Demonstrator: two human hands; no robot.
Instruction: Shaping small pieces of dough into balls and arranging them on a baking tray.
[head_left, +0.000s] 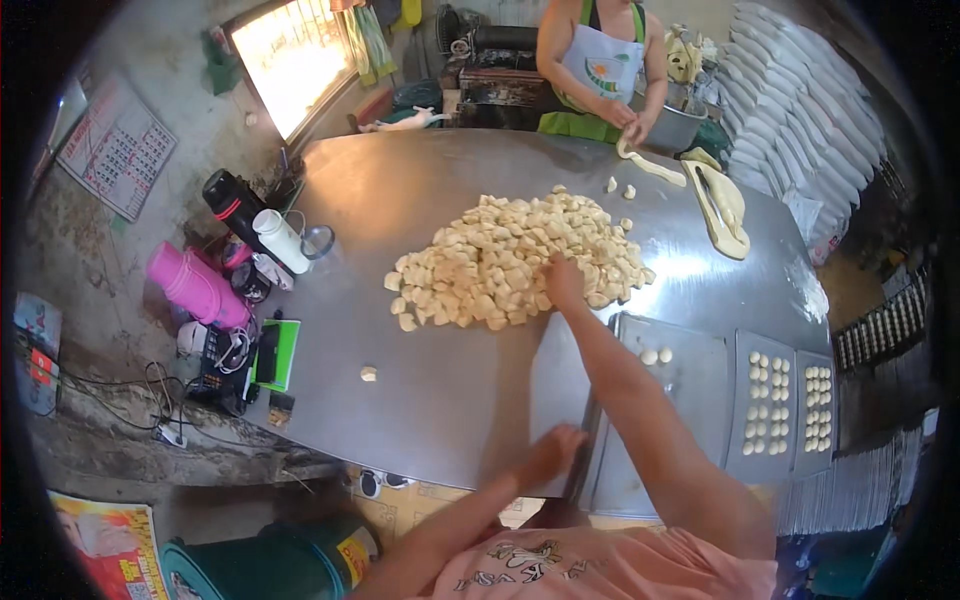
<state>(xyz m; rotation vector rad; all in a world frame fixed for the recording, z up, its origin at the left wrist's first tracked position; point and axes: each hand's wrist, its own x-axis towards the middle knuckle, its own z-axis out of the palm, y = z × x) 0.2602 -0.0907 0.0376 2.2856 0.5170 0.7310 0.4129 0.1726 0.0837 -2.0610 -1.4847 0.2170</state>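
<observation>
A large heap of cut dough pieces (500, 260) covers the middle of the steel table. My right hand (565, 284) reaches out to the heap's near right side, and its fingertips are lost among the dough. Close to my body, my left hand (556, 453) is curled closed over the table beside the edge of a metal baking tray (690, 400); whatever lies inside its fingers is hidden. Two round dough balls (656, 356) sit at the far end of that tray. One loose dough piece (368, 374) lies alone on the left.
Filled trays of dough balls (767, 400) stand at the right. Across the table a co-worker (605, 70) handles a dough strip (655, 168) beside a folded dough slab (722, 210). Flasks (280, 240), a pink container (198, 285) and cables line the left edge. White sacks (790, 110) are stacked behind.
</observation>
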